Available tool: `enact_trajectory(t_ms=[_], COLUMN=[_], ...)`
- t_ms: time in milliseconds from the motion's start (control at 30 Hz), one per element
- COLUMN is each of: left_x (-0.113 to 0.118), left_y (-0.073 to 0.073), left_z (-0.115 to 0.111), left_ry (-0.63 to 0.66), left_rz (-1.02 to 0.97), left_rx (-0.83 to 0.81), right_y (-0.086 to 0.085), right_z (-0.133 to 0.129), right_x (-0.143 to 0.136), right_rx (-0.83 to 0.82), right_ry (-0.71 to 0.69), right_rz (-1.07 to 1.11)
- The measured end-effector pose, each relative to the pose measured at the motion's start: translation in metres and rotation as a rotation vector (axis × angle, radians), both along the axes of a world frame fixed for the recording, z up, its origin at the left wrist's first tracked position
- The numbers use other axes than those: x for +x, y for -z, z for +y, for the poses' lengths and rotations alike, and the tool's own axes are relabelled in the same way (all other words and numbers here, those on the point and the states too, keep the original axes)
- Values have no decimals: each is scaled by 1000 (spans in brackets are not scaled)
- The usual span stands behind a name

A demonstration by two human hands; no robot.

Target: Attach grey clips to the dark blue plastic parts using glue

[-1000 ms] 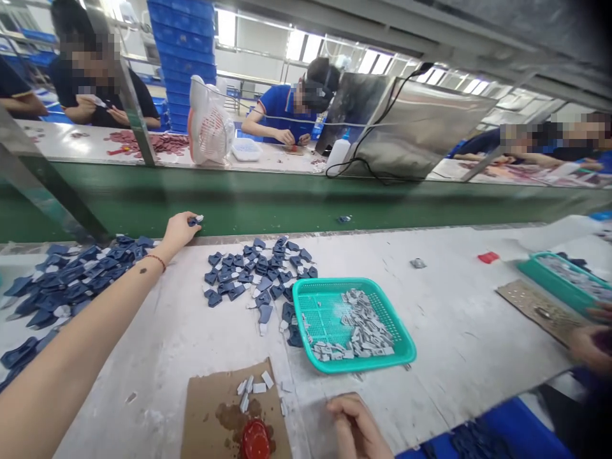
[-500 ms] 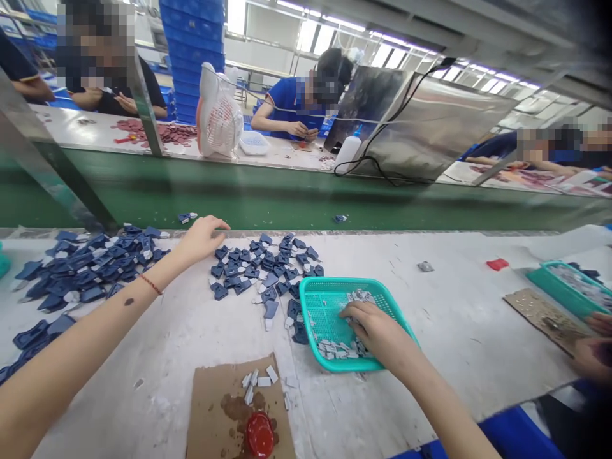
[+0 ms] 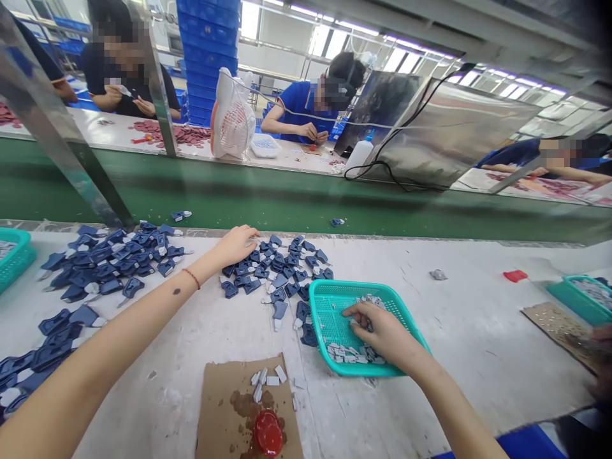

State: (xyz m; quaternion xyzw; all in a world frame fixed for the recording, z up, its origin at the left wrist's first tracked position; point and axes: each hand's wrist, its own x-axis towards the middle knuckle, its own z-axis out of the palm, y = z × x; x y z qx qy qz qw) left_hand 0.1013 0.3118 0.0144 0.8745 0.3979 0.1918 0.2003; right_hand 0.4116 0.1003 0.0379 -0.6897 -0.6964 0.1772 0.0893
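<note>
My left hand (image 3: 240, 244) reaches over the back left edge of a pile of dark blue parts with pale tips (image 3: 282, 264); its fingers point right, and whatever lies under them is hidden. Inside a green basket (image 3: 313, 319), my right hand (image 3: 366, 319) is curled with thumb and fingers nearly together over small grey pieces (image 3: 347, 354). What those fingertips hold is too small to make out. Below the basket's left side lies a cardboard sheet (image 3: 220, 408) bearing a few grey blocks (image 3: 272, 380) and a red round dish (image 3: 268, 433) amid wet stains.
A larger heap of blue parts (image 3: 109, 255) spreads at the left beside another green basket (image 3: 19, 261). Metal posts and a green belt (image 3: 268, 207) run beyond the table. At right are a red piece (image 3: 515, 275), a basket (image 3: 581, 299) and cardboard (image 3: 554, 328). People sit opposite.
My left hand has moved right, from the gap between the heaps onto the nearer pile's edge. My right hand stays in the basket, its fingers more curled. The view has shifted slightly.
</note>
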Motion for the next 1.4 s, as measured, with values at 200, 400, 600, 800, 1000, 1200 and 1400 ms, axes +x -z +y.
enact_trajectory(t_ms=[200, 400, 600, 800, 1000, 1200, 1400], left_x=[45, 61, 57, 46, 11, -34, -67], left_y=[-2, -3, -2, -12, -37, -45, -32], left_z=[16, 24, 29, 13, -54, -129, -197], left_ry=[29, 60, 33, -142, -206, -257, -345], left_rz=[44, 58, -99, -531, -940, -1133, -1201], left_rx=[-11, -96, -252, -486, -850, -1031, -1065], right_y=[0, -7, -4, 2, -6, -28, -28], right_z=[0, -10, -12, -8, -13, -40, -75], right_x=[-2, -1, 0, -5, -11, -58, -126], right_rx=[-46, -15, 19, 51, 149, 221, 23], right_ry=[28, 71, 83, 57, 61, -13, -243], right_rz=[92, 117, 81, 58, 78, 199, 343])
